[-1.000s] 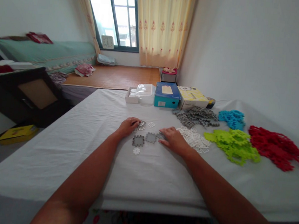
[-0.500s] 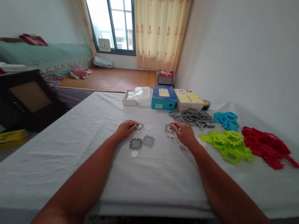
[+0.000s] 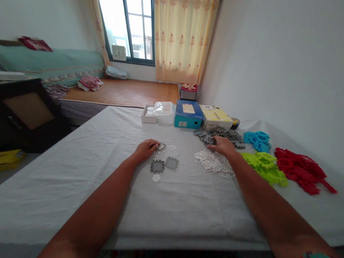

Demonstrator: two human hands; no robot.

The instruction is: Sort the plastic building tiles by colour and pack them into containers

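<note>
My left hand (image 3: 146, 149) rests on the cloth, its fingers closed on the edge of a grey interlocking piece (image 3: 162, 148) with white frame pieces around it. My right hand (image 3: 224, 145) reaches over the near edge of a pile of grey interlocking pieces (image 3: 204, 137), thumb and fingers apart. I cannot see anything held in it. Below that hand spreads a pile of white frame pieces (image 3: 211, 162). Between the hands lie two grey square panels with toothed edges, a dark one (image 3: 158, 166) and a lighter one (image 3: 172, 163), a white toothed disc (image 3: 156, 178) and a single white frame (image 3: 172, 147).
Lime green pieces (image 3: 267, 167), blue pieces (image 3: 257, 141) and red pieces (image 3: 303, 170) are heaped at the right. Along the back stand a white box (image 3: 149, 119), a clear plastic container (image 3: 164, 113), a blue box (image 3: 188, 115) and a yellow-white box (image 3: 216, 118).
My right hand has moved right and away from me, from the white pile to the grey pile. The grey piece at its fingertips no longer shows there. My left hand stays put.
</note>
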